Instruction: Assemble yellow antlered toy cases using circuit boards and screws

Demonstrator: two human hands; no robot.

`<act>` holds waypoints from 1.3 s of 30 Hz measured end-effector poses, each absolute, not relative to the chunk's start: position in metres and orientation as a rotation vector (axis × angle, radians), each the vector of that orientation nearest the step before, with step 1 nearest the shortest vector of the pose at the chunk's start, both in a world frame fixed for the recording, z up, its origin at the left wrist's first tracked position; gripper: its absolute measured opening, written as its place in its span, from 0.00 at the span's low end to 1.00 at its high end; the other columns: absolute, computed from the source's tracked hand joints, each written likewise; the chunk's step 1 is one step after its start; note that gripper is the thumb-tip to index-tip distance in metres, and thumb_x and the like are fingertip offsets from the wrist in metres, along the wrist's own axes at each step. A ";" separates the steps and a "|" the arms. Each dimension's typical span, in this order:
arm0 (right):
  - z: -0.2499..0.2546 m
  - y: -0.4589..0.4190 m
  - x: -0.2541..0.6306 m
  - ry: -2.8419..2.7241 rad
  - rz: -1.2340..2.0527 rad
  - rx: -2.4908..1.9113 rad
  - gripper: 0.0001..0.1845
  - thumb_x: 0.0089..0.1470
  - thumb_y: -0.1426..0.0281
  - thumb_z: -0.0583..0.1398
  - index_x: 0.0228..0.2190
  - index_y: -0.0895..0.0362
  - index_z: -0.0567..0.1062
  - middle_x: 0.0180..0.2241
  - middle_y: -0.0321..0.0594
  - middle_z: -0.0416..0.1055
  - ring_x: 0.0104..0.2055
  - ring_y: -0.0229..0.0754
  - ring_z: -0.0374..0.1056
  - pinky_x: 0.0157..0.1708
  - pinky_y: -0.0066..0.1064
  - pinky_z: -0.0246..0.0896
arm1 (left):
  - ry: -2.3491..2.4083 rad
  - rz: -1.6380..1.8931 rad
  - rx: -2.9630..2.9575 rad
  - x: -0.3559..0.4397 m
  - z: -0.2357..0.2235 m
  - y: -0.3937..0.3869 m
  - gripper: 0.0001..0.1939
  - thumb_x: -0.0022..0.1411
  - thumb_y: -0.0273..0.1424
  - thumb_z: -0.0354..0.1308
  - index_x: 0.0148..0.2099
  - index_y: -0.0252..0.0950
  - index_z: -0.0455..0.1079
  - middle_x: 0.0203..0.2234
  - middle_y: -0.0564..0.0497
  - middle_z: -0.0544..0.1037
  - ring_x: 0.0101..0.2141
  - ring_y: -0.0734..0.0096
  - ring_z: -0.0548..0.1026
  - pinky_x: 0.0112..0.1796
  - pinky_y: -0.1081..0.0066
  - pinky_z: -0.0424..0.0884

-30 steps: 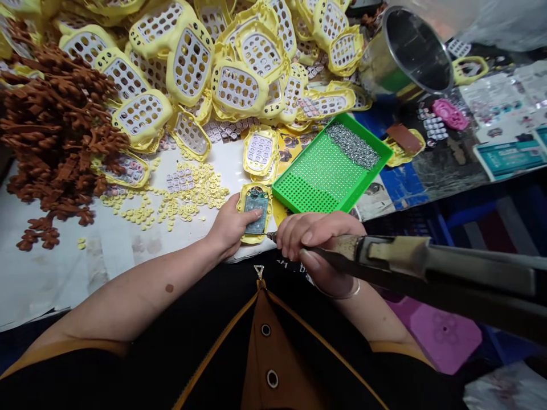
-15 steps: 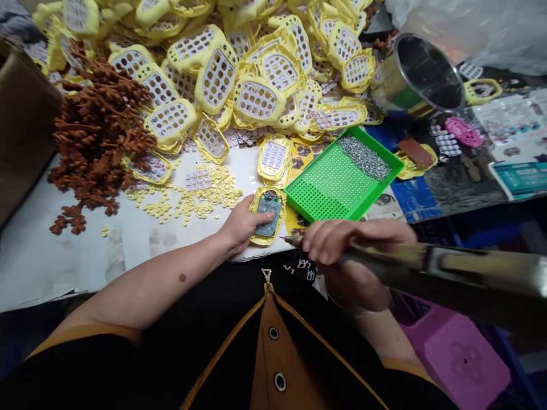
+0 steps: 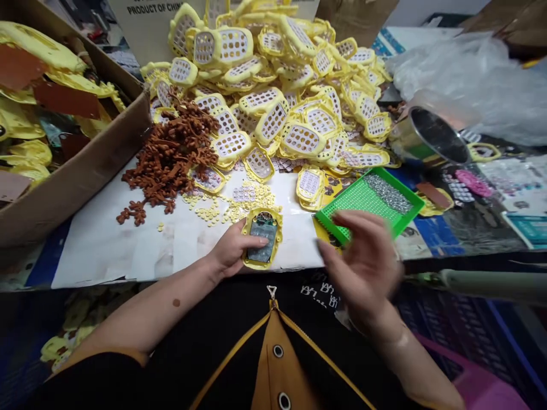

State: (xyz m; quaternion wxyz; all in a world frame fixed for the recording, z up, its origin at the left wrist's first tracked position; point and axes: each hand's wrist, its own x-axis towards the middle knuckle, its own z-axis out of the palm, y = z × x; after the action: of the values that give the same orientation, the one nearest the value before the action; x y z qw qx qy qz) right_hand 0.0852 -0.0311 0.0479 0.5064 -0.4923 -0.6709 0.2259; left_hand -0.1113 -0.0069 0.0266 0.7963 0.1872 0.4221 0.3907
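My left hand (image 3: 233, 249) rests on a yellow toy phone shell (image 3: 262, 237) with a green circuit board in it, thumb laid on the board, holding it flat on the white paper at the table's near edge. My right hand (image 3: 363, 262) hovers blurred, fingers spread and nothing in them, in front of the green screw tray (image 3: 342, 212), which has a heap of small silver screws at its far end. The electric screwdriver (image 3: 478, 281) hangs free to the right of that hand, below the table's edge.
A big heap of yellow shells (image 3: 290, 91) fills the back of the table, with brown plastic parts (image 3: 171, 154) to its left and small yellow buttons (image 3: 233, 205) beside them. A cardboard box (image 3: 72, 176) stands left, a steel cup (image 3: 431, 139) right.
My right hand has let go of the screwdriver and moved up towards the green tray with fingers spread. The screwdriver has swung off to the right. The camera has tilted up.
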 end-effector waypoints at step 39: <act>0.040 0.099 -0.042 -1.471 1.753 -0.998 0.25 0.48 0.47 0.63 0.30 0.57 0.73 0.20 0.32 0.71 0.21 0.32 0.66 0.23 0.26 0.63 | 0.962 1.205 0.406 -0.234 0.035 -0.003 0.21 0.39 0.25 0.71 0.39 0.33 0.74 0.29 0.47 0.81 0.30 0.62 0.79 0.35 0.64 0.76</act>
State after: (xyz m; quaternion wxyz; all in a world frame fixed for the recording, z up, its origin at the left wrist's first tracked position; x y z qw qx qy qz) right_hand -0.0417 0.0992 0.0397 0.3171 -0.3791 -0.5589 0.6658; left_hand -0.2337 -0.0025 0.0347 0.6986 0.1821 0.4315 0.5409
